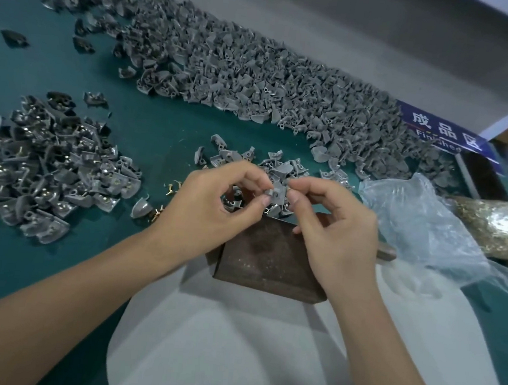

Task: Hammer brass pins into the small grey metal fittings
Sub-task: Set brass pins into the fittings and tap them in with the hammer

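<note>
From the head view, both hands meet above the middle of a green table (148, 127). The left hand (214, 207) has its fingers curled, thumb and forefinger pinching one small grey fitting (277, 194) from the left. The right hand (332, 227) is curled too, its fingertips (292, 199) pressed against the fitting's right edge, so the piece is held between the two hands, lifted clear of the table. Whether the right fingers also hold a pin cannot be told; it is too small and hidden. Directly under the hands lies a dark brown block (268, 264), its top worn and speckled, with its near end resting on a pale cloth (263, 346) that covers the near table edge. Just behind the hands sits a small heap of fittings (249, 158), loosely scattered. A long, much larger pile (257, 69) runs along the far side of the table from upper left to right. At the left is another pile (49, 162), whose pieces look shinier, some showing brass dots. A few loose brass pins (172, 186) lie on the table between that pile and the left hand. To the right, a crumpled clear bag (422, 225) lies beside a bag of brass pins (495, 228). A blue sign (442, 132) with white characters lies at the far right.
</note>
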Action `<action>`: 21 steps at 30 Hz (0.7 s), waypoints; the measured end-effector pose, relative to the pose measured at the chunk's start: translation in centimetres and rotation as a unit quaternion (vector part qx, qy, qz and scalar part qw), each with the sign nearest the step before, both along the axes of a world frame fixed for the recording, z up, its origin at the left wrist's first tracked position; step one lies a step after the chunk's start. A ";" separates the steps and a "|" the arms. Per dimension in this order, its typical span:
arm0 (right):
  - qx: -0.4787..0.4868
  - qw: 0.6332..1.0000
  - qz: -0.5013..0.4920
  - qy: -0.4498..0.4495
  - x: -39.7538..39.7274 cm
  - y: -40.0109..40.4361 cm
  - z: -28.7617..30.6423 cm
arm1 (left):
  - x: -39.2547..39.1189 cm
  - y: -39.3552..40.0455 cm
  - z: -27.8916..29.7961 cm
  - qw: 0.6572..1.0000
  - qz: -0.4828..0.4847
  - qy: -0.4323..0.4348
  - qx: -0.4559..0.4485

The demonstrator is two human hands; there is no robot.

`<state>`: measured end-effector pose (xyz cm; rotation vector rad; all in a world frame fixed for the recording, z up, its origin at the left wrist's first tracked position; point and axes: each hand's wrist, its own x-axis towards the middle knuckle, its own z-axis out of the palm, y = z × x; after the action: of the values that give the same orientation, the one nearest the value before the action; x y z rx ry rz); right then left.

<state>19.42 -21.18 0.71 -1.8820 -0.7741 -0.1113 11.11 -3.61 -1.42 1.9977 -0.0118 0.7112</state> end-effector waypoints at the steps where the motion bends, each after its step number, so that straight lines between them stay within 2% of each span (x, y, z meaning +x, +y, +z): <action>1: -0.007 1.000 -0.002 -0.015 -0.1 0.0 0.1 | 0.0 0.0 0.0 1.000 0.005 -0.002 0.004; 5: -0.054 0.992 0.013 -0.110 -0.3 -0.1 0.7 | -0.1 -0.2 0.0 1.000 0.018 -0.018 0.008; 12: -0.084 0.984 0.016 -0.159 -0.4 -0.1 0.9 | -0.2 -0.5 0.4 1.000 0.007 -0.027 0.000; 21: -0.086 0.985 0.016 -0.147 -0.5 0.0 0.9 | -0.3 -0.3 0.3 1.000 0.013 -0.017 0.007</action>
<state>18.88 -21.18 1.58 -2.0408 -1.0427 -0.3160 10.80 -3.88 -1.10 2.0030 -0.0100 0.7633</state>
